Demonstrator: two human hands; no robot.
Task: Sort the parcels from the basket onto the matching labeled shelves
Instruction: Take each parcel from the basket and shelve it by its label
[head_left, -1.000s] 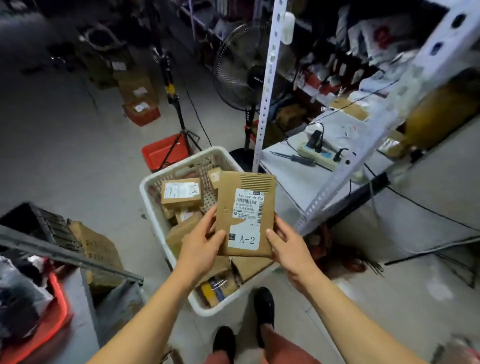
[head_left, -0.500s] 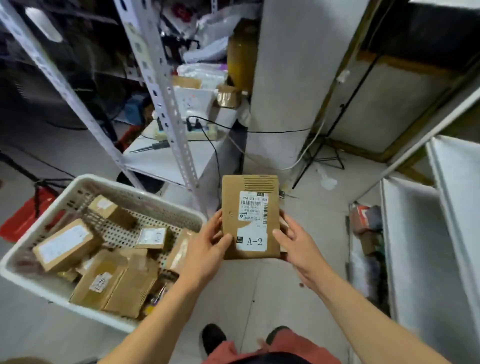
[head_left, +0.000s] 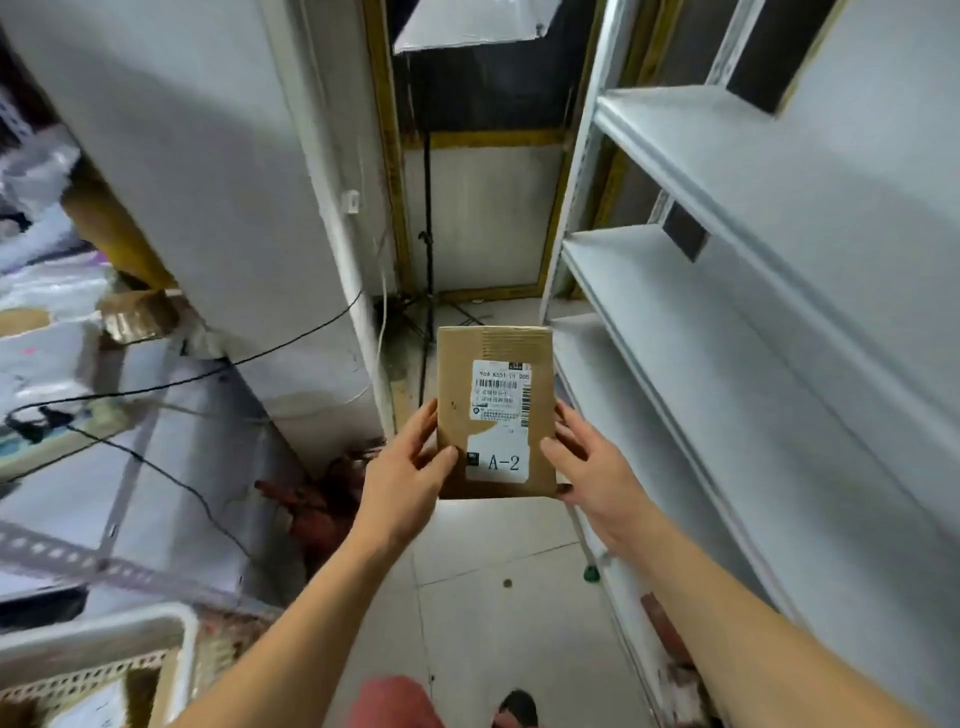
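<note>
A flat brown cardboard parcel (head_left: 493, 410) with a white barcode label marked "A-2" stands upright in front of me, at mid-frame. My left hand (head_left: 405, 478) grips its lower left edge, thumb on the front. My right hand (head_left: 587, 467) holds its lower right edge, fingers curled round the side. The white perforated basket (head_left: 104, 654) shows only a corner at the bottom left. A white metal shelf unit (head_left: 727, 291) with bare boards fills the right side, just right of the parcel. No shelf labels are readable.
A white pillar (head_left: 234, 197) stands ahead left, with black cables (head_left: 208, 374) running across a low white shelf (head_left: 156, 467) cluttered at the far left. A tripod stand (head_left: 427, 291) is ahead in the narrow gap. Red debris (head_left: 322, 499) lies on the tiled floor.
My view has swung right, away from the basket, which slid to the bottom-left corner. The white shelf unit now fills the right side. Both hands keep hold of the A-2 parcel.
</note>
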